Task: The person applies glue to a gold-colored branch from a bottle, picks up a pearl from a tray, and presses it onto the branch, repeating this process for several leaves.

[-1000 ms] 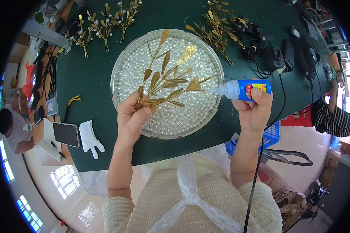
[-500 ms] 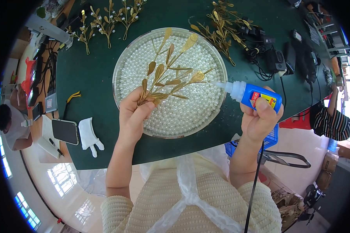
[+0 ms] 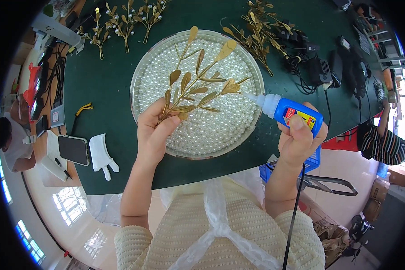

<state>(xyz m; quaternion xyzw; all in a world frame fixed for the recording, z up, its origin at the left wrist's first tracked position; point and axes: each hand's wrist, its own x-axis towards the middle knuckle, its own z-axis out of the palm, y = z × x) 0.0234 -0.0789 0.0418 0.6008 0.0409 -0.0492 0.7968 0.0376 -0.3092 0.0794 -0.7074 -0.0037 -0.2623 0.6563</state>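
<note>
Here we see the left hand (image 3: 154,130) pinching a gold leaf sprig (image 3: 186,83) at frame centre, its long axis rising toward upper right; the right hand (image 3: 297,143), nearer its outer end, grips a blue bottle (image 3: 297,110), nozzle (image 3: 254,97) just beside. Beneath, we see a round tray (image 3: 198,157) full of pearly beads (image 3: 211,135).

One bare left hand (image 3: 152,130), one bare right hand (image 3: 297,140), one blue plastic bottle (image 3: 282,108)

There is one plain sprig of gold oval leaves (image 3: 185,82) over one round, silver-rimmed tray (image 3: 135,87). Three gold sprigs dotted with white pearls (image 3: 120,26), one black rectangular phone (image 3: 74,150) and one white cloth glove (image 3: 101,154) are present. Glossy white round beads (image 3: 216,121) are too many to count; heaped plain gold sprigs (image 3: 257,37) overlap too much.
</note>
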